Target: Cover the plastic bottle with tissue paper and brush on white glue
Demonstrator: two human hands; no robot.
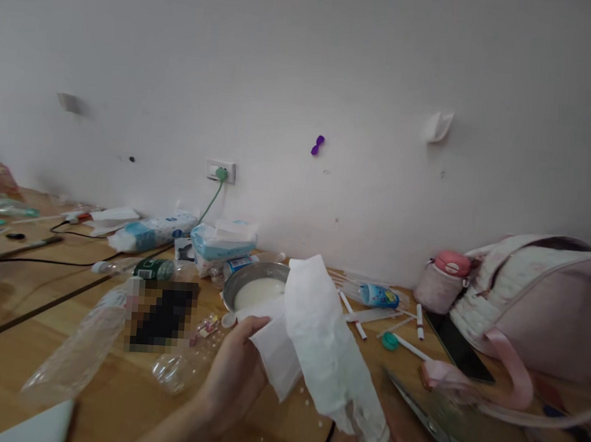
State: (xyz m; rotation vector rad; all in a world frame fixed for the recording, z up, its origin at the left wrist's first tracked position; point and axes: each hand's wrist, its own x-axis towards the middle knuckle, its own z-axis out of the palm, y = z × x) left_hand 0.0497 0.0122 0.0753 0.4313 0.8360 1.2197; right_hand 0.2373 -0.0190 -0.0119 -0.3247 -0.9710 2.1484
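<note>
My left hand (pixel 236 364) pinches a white tissue sheet (pixel 281 363) between thumb and fingers. This sheet lies against a plastic bottle (pixel 370 426) wrapped in wet-looking white tissue (pixel 321 336). The bottle is tilted, its bare clear end toward me at the bottom. Around that end is my right hand (pixel 405 441), dim, blurred and partly cut off by the frame edge. Behind the left hand stands a metal bowl (pixel 227 289) holding a milky white liquid (pixel 257 293).
Open scissors (pixel 430 426) lie right of the wrapped bottle. Clear bottles (pixel 80 341), tissue packs (pixel 224 243), markers (pixel 420 322) and a green cap (pixel 389 341) are scattered on the wooden table. A pink bag (pixel 535 315) and a pink flask (pixel 442 283) stand right, by the wall.
</note>
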